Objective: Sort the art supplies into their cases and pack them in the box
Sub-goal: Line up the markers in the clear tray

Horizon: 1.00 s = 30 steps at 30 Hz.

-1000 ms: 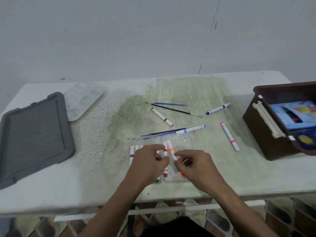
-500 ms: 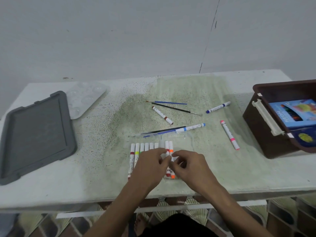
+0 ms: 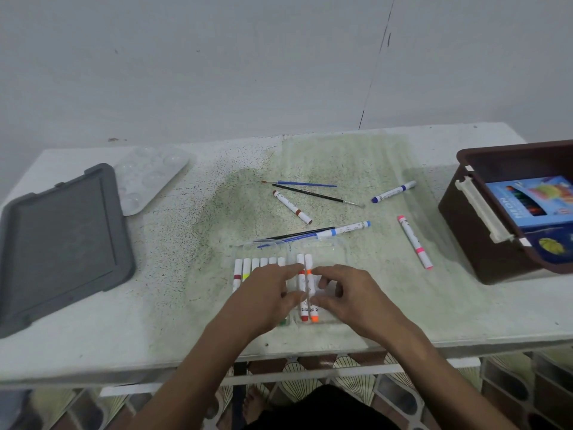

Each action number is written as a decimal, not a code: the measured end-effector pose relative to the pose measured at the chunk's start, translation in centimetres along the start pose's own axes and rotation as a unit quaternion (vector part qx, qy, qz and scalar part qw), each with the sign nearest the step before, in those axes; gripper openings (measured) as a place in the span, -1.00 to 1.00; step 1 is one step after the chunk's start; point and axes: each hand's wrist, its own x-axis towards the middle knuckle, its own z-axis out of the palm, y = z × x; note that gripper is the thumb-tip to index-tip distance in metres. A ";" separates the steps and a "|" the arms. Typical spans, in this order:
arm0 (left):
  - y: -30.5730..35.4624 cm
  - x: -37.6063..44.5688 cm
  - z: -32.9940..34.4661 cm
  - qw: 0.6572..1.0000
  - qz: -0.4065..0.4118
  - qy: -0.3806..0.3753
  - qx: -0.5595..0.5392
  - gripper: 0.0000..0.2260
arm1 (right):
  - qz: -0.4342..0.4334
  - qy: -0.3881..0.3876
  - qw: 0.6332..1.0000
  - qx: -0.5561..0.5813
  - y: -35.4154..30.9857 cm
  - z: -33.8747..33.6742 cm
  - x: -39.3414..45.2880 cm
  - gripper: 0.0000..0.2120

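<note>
A clear plastic marker case [image 3: 336, 245] lies near the table's front edge and holds a row of white markers [image 3: 246, 268]. My left hand [image 3: 263, 296] covers that row, its finger and thumb curled against the red marker [image 3: 300, 262]. My right hand [image 3: 350, 296] rests on the case's right half and pinches the orange marker [image 3: 308, 262] beside it. Loose on the table lie a brown-capped marker [image 3: 291, 207], a dark blue marker [image 3: 393, 191], a light blue marker [image 3: 347, 228] and a pink marker [image 3: 415, 242]. Thin paint brushes [image 3: 310, 195] lie behind them.
A brown box [image 3: 465, 212] stands at the right edge with a blue carton [image 3: 527, 200] inside. A grey lid [image 3: 62, 240] lies at the left, a clear paint palette [image 3: 148, 178] behind it. More brushes [image 3: 297, 235] lie at the case's far edge.
The red and orange markers went from slanted to upright beside the row. Both hands have drawn slightly apart along them; more of the row shows.
</note>
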 end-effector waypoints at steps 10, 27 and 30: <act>-0.8 0.6 0.3 1.000 -0.016 0.001 0.010 -0.52 | -0.083 -0.015 0.995 -0.062 0.5 -0.3 0.4 -0.55; -0.2 1.0 0.2 0.998 -0.035 -0.018 0.057 -0.51 | -0.130 -0.040 0.984 -0.113 1.5 0.0 0.0 -0.54; -0.3 1.0 -0.1 0.997 -0.030 -0.032 0.058 -0.52 | -0.130 -0.048 0.985 -0.104 1.5 -0.2 0.2 -0.53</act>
